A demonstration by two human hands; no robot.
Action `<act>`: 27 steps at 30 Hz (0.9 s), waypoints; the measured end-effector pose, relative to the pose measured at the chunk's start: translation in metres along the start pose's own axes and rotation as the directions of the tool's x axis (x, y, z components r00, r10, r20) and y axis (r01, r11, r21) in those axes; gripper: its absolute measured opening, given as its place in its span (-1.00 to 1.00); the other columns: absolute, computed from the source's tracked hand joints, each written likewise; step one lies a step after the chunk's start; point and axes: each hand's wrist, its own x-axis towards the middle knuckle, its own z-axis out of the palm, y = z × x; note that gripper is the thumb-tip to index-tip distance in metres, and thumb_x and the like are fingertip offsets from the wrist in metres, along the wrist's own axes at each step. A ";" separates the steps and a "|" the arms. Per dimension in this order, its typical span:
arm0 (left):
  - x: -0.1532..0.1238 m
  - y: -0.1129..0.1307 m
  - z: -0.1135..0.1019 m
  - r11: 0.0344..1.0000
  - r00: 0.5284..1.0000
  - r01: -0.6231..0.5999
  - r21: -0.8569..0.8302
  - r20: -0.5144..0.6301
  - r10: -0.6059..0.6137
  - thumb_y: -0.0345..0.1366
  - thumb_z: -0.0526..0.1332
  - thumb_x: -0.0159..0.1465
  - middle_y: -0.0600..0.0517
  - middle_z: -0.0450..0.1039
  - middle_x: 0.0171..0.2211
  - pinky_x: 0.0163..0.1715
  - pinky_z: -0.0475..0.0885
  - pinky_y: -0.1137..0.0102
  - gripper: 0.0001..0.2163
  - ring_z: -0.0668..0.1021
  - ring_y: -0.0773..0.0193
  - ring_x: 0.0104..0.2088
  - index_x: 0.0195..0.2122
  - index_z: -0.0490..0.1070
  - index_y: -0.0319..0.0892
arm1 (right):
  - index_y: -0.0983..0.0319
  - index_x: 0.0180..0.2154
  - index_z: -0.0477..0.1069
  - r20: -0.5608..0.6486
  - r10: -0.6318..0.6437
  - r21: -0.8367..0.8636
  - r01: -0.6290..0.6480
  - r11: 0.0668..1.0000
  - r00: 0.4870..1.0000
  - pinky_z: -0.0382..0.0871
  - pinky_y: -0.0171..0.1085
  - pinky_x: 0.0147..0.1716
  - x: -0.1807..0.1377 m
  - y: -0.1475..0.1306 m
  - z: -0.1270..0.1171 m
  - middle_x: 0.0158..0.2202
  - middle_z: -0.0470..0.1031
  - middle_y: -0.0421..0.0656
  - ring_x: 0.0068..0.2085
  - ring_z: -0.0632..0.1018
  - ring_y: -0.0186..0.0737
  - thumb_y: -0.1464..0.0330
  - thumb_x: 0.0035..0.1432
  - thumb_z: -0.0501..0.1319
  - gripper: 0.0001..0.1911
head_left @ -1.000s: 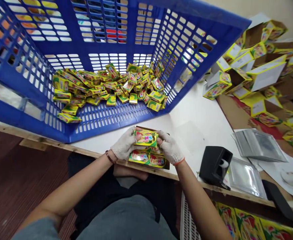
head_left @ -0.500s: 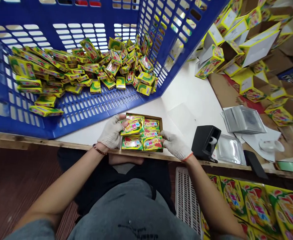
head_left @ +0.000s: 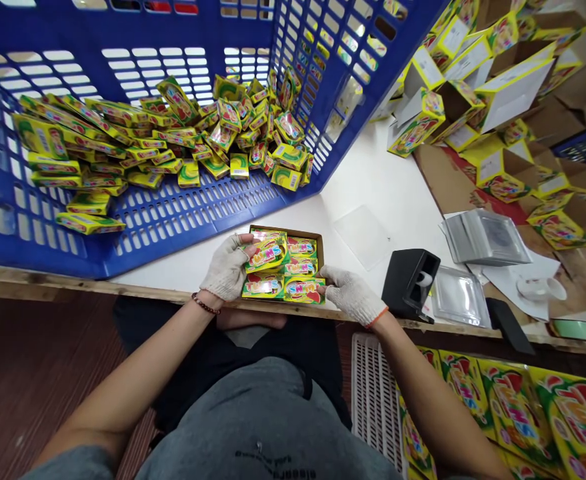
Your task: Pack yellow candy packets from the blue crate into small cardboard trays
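In front of me, at the table's near edge, an open carton holds several small yellow-green candy boxes with colourful lettering. My left hand, in a white glove with bare fingertips, grips one small candy box at its left end. That box lies tilted over the others in the carton's left part. At the right side, my gloved right hand has its fingertips against the lower right candy box and the carton's edge. Whether it pinches either one is hard to make out.
A blue plastic basket with a heap of small candy boxes stands behind the carton. To the right are a black tape dispenser, clear plastic covers and open yellow cartons. Filled cartons sit low at the right.
The candy box in my left hand has shifted slightly right and down over the carton. My right hand stays at the carton's right side, a little lower.
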 end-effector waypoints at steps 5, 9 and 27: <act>0.004 -0.002 -0.001 1.000 1.000 -0.009 0.011 -0.027 0.009 -0.35 0.49 -0.10 0.04 0.54 -0.31 -0.24 0.55 0.36 -0.63 0.59 0.32 -0.35 -0.28 0.42 -0.23 | 0.20 -0.09 0.51 -0.077 -0.238 -0.138 0.226 0.964 0.968 0.40 -0.18 -0.17 -0.005 -0.023 -0.043 -0.19 0.55 -0.13 -0.19 0.51 -0.15 0.39 0.15 0.05 -0.65; 0.008 0.001 -0.001 1.000 0.996 0.005 0.014 -0.087 -0.004 -0.34 0.43 -0.01 0.10 0.50 -0.42 -0.41 0.51 0.46 -0.72 0.54 0.39 -0.46 -0.31 0.38 -0.21 | 0.16 -0.19 0.57 0.124 -0.420 -0.497 0.422 0.758 0.899 0.29 -0.13 -0.07 0.021 -0.055 -0.060 -0.26 0.53 -0.10 -0.20 0.46 -0.12 0.49 0.10 0.11 -0.68; -0.015 0.001 0.001 0.997 0.996 -0.054 0.059 -0.064 0.058 -0.27 0.39 0.07 0.06 0.51 -0.34 -0.32 0.52 0.41 -0.63 0.57 0.33 -0.38 -0.12 0.38 -0.19 | 0.22 0.01 0.34 -0.102 -0.112 -0.677 0.014 0.736 0.989 0.26 -0.17 -0.26 0.015 -0.058 0.016 -0.09 0.49 0.04 -0.15 0.49 0.00 0.38 0.05 0.25 -0.56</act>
